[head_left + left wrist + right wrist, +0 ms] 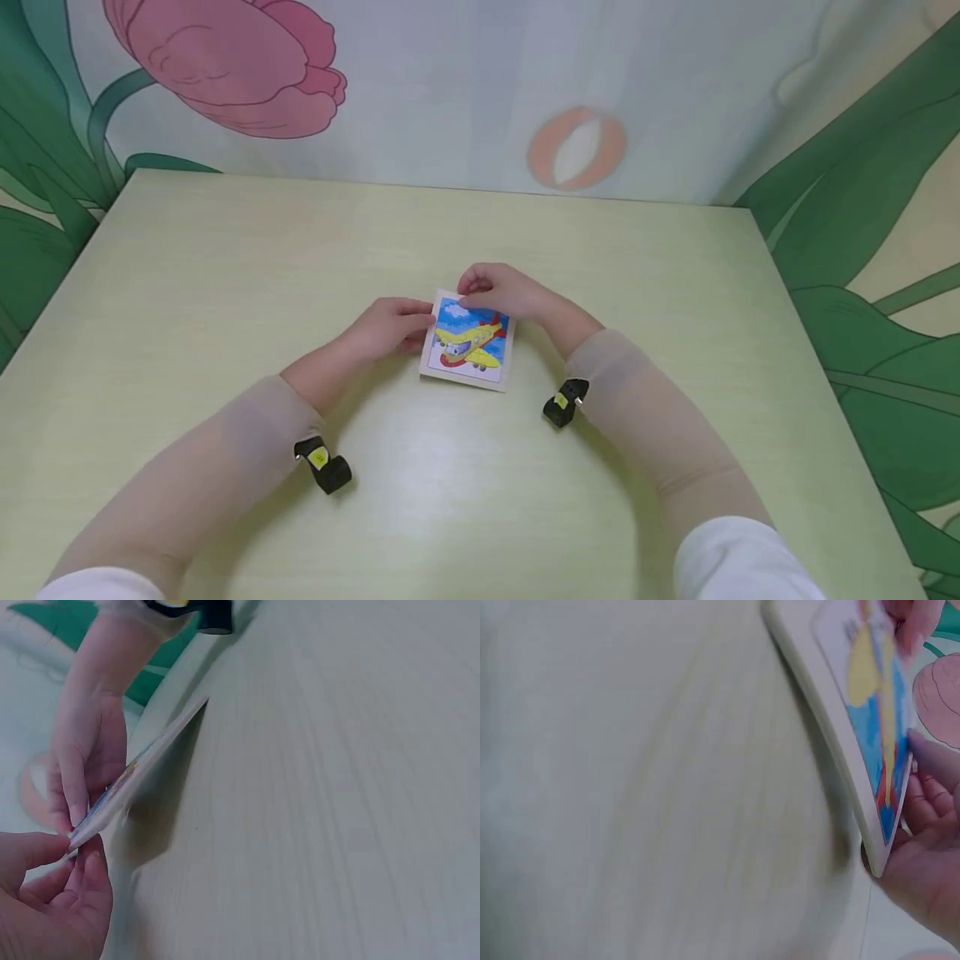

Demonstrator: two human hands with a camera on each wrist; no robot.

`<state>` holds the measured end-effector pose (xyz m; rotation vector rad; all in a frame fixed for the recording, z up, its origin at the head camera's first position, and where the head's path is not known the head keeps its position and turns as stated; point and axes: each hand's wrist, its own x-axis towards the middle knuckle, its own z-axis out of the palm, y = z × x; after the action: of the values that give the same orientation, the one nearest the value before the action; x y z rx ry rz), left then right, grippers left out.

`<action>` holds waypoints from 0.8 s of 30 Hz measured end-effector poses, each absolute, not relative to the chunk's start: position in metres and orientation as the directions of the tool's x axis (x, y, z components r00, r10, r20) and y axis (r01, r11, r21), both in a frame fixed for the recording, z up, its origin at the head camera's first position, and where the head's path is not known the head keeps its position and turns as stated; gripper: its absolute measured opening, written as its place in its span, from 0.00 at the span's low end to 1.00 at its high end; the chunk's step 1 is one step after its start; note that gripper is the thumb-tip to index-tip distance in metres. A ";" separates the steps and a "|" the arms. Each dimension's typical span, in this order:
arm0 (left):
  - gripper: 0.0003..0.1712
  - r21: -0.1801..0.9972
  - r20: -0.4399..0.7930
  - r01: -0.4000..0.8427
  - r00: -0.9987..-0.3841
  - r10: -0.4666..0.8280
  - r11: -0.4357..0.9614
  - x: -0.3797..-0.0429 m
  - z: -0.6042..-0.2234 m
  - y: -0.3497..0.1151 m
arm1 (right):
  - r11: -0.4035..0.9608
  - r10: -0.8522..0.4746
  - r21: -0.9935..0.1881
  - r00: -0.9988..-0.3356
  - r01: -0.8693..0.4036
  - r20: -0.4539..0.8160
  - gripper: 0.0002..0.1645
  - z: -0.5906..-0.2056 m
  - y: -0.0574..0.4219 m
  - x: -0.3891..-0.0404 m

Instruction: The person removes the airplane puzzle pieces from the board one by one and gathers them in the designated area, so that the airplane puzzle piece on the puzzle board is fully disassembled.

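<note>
A small, thin, light-framed picture board shows a yellow airplane on a blue sky and looks like a child's puzzle. My left hand pinches its left edge; in the left wrist view that hand has the thumb above and fingers below the board. At the far edge, my right hand grips the board with its thumb over the picture. The right wrist view shows this hand around the corner, fingers behind. Tilted, the board has its near edge low and its far side raised off the table.
The pale wood-grain table spreads around both arms. A wall with a painted pink flower stands behind its far edge, with green leaves at both sides. Black wrist cameras hang by the left and right sleeves.
</note>
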<state>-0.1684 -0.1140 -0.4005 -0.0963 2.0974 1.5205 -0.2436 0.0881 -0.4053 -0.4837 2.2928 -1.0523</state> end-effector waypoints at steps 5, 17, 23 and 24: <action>0.24 0.827 -0.561 -0.521 -0.795 0.231 0.211 -0.174 -0.405 -0.117 | 0.647 -0.536 -0.724 -0.818 -0.239 -0.208 0.13 -0.402 0.083 -0.230; 0.24 0.827 -0.555 -0.558 -0.796 0.240 0.063 -0.167 -0.405 -0.120 | 0.548 -0.703 -0.764 -0.683 -0.341 -0.200 0.26 -0.400 0.080 -0.216; 0.24 0.837 -0.543 -0.543 -0.806 0.236 0.072 -0.163 -0.401 -0.120 | 0.573 -0.675 -0.771 -0.694 -0.278 -0.252 0.31 -0.397 0.079 -0.217; 0.24 0.837 -0.544 -0.540 -0.807 0.231 0.083 -0.162 -0.401 -0.119 | 0.583 -0.666 -0.760 -0.704 -0.286 -0.246 0.32 -0.397 0.079 -0.217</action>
<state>-0.1623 -0.1195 -0.4011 -0.3050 1.8067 1.7813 -0.2167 0.0791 -0.3971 -0.7576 2.2978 -0.9744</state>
